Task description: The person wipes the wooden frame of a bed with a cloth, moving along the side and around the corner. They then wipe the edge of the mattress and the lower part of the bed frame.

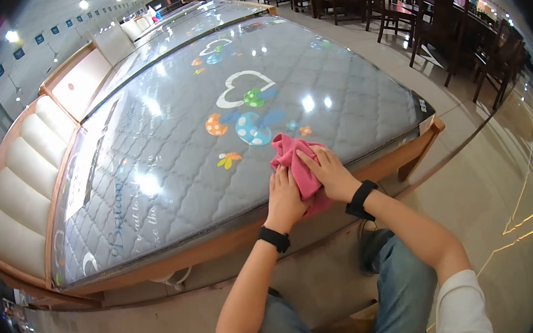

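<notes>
A bunched pink cloth [302,169] is gripped between my two hands at the near edge of a mattress. My left hand [285,197] holds its left side with curled fingers, and my right hand [333,174] has its fingers bent over the right side. Part of the cloth hangs below my hands. Under and beyond it lies the grey quilted mattress [184,174], wrapped in shiny clear plastic and printed with hearts, balloons and lettering. A wooden bed frame [369,168] carries the mattress.
A padded cream headboard [21,184] rises at the left. More plastic-covered mattresses [170,34] stand in a row behind. Dark wooden chairs [435,15] and tables line the right, past a tiled floor [460,173]. My knees are close below the bed's edge.
</notes>
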Action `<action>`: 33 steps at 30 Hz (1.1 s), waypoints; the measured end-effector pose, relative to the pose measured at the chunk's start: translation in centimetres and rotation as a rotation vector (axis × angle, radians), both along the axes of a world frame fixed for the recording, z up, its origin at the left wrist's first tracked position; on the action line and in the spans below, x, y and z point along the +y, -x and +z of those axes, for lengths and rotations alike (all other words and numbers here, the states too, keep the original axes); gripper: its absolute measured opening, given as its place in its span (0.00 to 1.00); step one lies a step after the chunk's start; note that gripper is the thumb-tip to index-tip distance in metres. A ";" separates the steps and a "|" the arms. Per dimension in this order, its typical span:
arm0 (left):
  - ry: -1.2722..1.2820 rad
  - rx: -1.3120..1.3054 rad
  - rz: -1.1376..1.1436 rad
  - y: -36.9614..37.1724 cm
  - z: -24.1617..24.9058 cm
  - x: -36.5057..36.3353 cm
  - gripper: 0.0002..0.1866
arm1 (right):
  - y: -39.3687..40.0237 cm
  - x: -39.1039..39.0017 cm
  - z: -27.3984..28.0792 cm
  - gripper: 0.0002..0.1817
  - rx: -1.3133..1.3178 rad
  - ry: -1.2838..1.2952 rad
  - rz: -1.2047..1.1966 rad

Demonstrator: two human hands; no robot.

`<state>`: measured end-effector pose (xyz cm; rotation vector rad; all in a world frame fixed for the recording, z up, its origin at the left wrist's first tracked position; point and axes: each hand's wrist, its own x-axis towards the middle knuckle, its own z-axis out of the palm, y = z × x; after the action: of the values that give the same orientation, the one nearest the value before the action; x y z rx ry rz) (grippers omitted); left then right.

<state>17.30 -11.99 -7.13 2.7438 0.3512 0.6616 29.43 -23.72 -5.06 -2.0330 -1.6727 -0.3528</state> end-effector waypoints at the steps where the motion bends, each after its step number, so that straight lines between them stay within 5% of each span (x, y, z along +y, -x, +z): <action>1: -0.010 0.013 0.009 0.7 -0.1 0.3 0.46 | 0.3 0.2 0.1 0.45 -0.020 0.017 0.001; 18: 0.036 0.168 0.076 12.4 2.3 7.8 0.45 | 10.7 10.2 -2.3 0.40 0.000 -0.229 0.173; 25: -0.071 0.084 0.104 11.5 1.7 7.2 0.39 | 10.4 9.9 -2.6 0.37 -0.035 -0.252 0.184; 33: -0.056 0.127 0.095 6.5 1.0 5.5 0.46 | 5.9 5.9 -1.8 0.40 0.062 -0.139 0.196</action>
<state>10.83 -6.54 -6.12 2.8444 0.5019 0.5296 23.53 -17.81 -6.89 -1.7458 -1.7407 -0.3250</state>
